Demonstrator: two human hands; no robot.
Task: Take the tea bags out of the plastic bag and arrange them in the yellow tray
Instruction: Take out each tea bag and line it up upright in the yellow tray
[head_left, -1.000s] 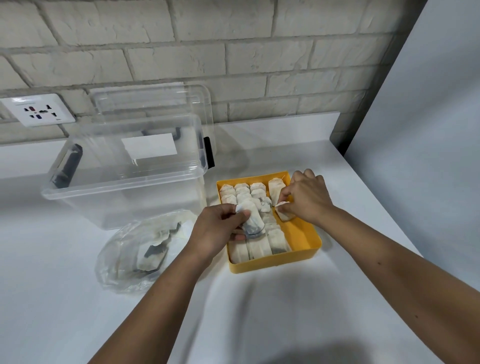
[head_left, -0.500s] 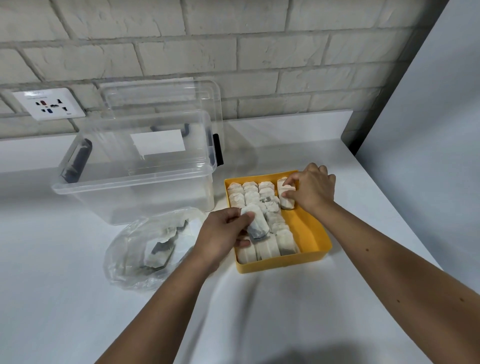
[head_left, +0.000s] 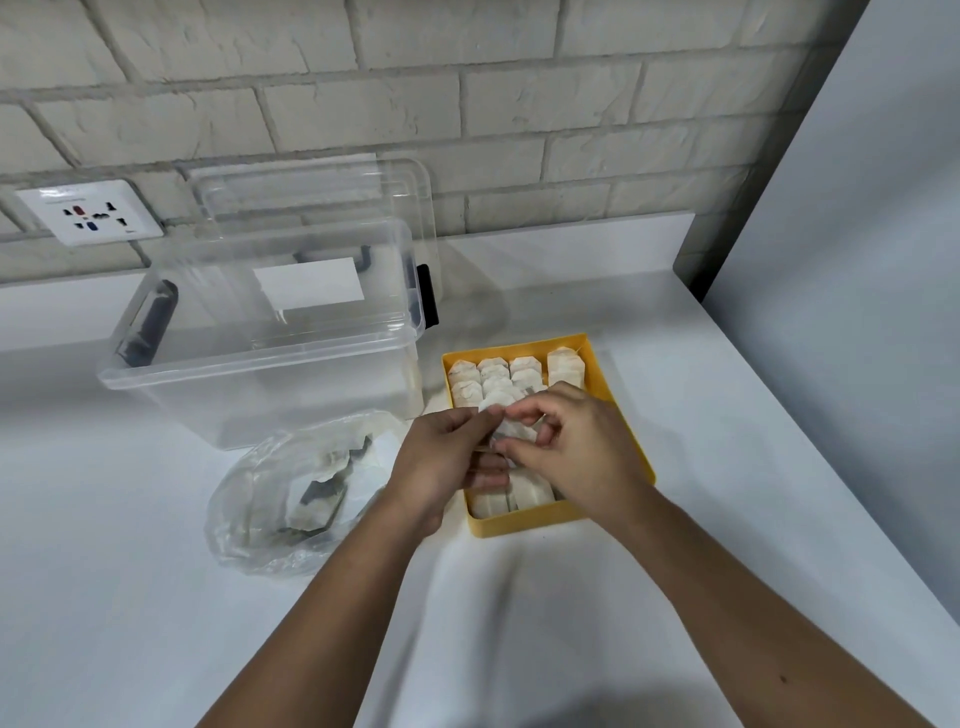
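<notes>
Both hands meet low over the middle of the yellow tray (head_left: 645, 467). The left hand (head_left: 447, 457) and the right hand (head_left: 582, 447) each have a narrow fingertip grip on the held tea bag (head_left: 511, 430), which sits just above the rows of tea bags (head_left: 493, 373) already filed upright. The paper is thin, so two opposed pinches could tear it or pull off a string if the hands draw apart. It is hard to tell whether the left hand holds one bag or several, and a spare one could drop crooked onto the rows. A knuckle brushing the standing bags would likely topple them. More bags wait in the plastic bag (head_left: 244, 519) to the left on the white surface (head_left: 519, 623).
</notes>
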